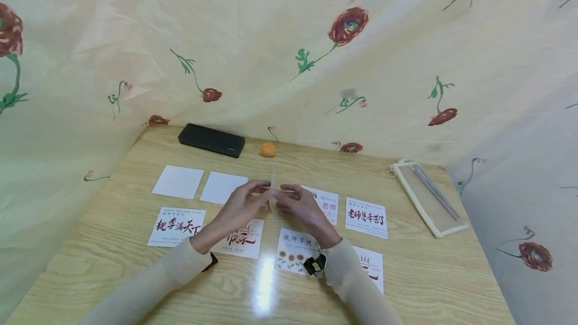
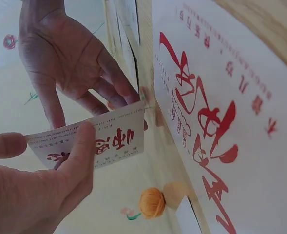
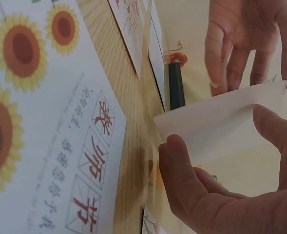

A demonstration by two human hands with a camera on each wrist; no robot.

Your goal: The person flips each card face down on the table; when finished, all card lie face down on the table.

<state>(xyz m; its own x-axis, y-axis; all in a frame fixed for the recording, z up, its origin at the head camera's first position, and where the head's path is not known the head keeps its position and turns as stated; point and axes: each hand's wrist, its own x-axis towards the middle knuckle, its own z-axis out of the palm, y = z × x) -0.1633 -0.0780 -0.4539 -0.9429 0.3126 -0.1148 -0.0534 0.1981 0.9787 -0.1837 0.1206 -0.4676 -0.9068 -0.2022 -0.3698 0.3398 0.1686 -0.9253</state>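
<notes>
Between both hands a white card point(image 1: 273, 180) stands on edge, raised over the middle of the table. Its printed face, with red brush characters, shows in the left wrist view point(image 2: 121, 140); the plain back point(image 3: 216, 122) faces the right wrist camera. My left hand point(image 1: 241, 206) holds the card by one side, its index finger lying across the print. From the other side my right hand point(image 1: 307, 209) grips it, thumb and fingertips at its edges. Below my right wrist lies a sunflower card point(image 1: 291, 255); a red-lettered card point(image 1: 246, 239) is under my left hand.
Two blank white cards point(image 1: 178, 182) lie at the left, above a red-lettered card point(image 1: 173, 227). More printed cards point(image 1: 367, 217) are on the right. Along the back are a black case point(image 1: 211, 140) and an orange ball point(image 1: 267, 149). A zip pouch point(image 1: 431, 199) lies far right.
</notes>
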